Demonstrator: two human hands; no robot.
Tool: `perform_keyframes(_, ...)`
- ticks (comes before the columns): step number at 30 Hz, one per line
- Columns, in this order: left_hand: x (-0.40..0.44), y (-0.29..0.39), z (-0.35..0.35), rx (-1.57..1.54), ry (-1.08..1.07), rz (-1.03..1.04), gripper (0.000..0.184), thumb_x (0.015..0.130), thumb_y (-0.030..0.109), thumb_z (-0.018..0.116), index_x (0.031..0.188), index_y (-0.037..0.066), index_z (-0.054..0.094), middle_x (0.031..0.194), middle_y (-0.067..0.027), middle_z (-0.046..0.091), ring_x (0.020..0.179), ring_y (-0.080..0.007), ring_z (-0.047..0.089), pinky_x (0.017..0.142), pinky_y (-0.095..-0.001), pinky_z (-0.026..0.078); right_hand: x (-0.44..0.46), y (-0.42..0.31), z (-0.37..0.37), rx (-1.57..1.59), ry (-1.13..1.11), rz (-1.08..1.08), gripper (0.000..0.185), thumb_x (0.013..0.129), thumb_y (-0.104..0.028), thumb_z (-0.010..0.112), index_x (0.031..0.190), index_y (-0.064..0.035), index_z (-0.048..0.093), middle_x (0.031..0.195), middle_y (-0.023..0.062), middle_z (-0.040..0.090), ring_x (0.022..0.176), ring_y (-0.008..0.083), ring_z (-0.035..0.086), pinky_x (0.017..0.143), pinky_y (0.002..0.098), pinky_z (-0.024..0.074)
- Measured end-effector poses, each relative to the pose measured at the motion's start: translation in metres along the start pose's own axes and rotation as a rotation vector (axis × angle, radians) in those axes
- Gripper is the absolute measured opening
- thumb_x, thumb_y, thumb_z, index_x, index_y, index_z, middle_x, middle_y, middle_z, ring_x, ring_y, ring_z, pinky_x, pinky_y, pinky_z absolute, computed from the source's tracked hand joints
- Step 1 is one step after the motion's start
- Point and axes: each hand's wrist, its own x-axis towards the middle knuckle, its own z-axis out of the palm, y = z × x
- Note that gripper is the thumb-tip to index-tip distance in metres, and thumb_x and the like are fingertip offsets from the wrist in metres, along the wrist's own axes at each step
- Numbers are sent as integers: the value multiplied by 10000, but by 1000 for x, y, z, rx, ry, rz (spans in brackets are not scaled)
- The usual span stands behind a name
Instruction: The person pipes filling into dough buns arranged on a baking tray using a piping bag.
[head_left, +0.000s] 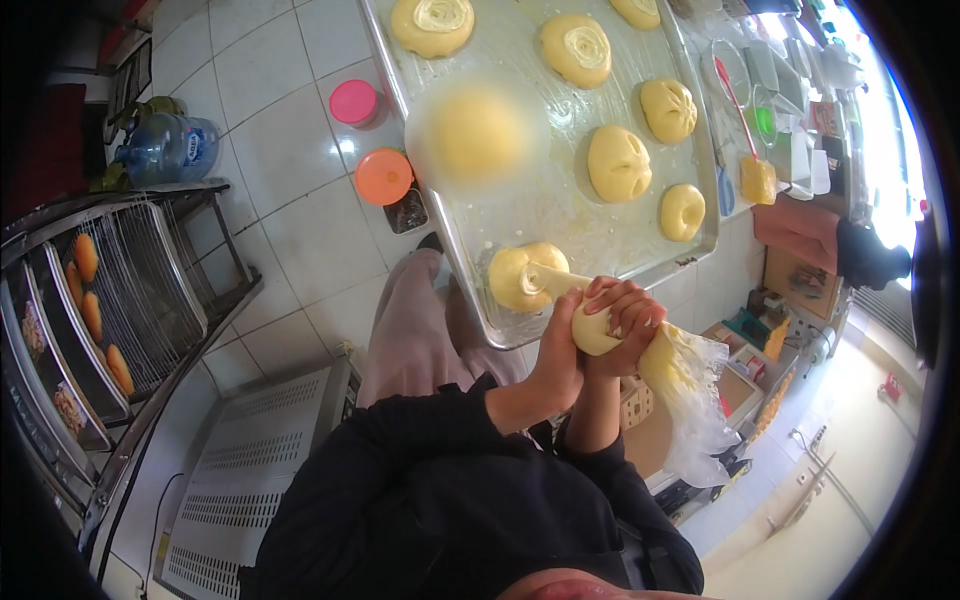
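Observation:
A clear plastic piping bag (688, 400) of pale yellow cream is gripped by both hands. My left hand (556, 350) is closed on its lower part. My right hand (628, 318) wraps its fingers round the bag higher up, and the loose end hangs to the right. The bag's tip meets the top of a round dough bun (512, 270) at the near corner of a metal tray (590, 235). Cream swirls top two far buns (432, 25) (577, 50). Other buns (619, 163) (683, 212) show dents or creases. One bun (475, 135) lies behind a blurry spot.
Left of the tray are an orange-lidded container (384, 176), a pink lid (354, 102) and a water jug (170, 148) on the tiled floor. A rack (150, 290) holds baked goods at far left. Utensils and a yellow brush (758, 180) lie at the right.

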Motion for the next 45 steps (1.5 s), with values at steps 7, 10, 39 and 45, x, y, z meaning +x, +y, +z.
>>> perform_keyframes(7,-17,5,22,130,145,78,74,828,123,368,885,104,324,753,6,362,751,-47,397,661,-165,359,-7,-6,7,54,-22,94,356,844,-224,356,520,-96,280,441,31,300,438,179,425,548,355,407)
perform_keyframes(10,-21,-6,13,238,188,147,108,845,194,348,895,98,344,767,0,383,753,-56,408,692,-180,362,-12,-11,2,41,-20,103,352,844,-218,356,523,-96,279,442,32,299,436,177,421,545,353,405)
perform_keyframes(39,-15,3,1,-61,83,31,340,847,378,307,965,86,437,932,-33,478,901,-110,463,794,-256,367,-6,-7,10,112,-32,100,353,823,-217,395,520,-96,261,448,41,298,421,187,387,515,346,390)
perform_keyframes(45,-23,-12,-7,-94,117,-5,331,853,364,305,973,88,443,925,-21,482,898,-112,459,784,-259,367,-16,-18,0,44,-44,128,342,817,-194,402,518,-92,271,450,38,301,415,181,380,503,341,389)
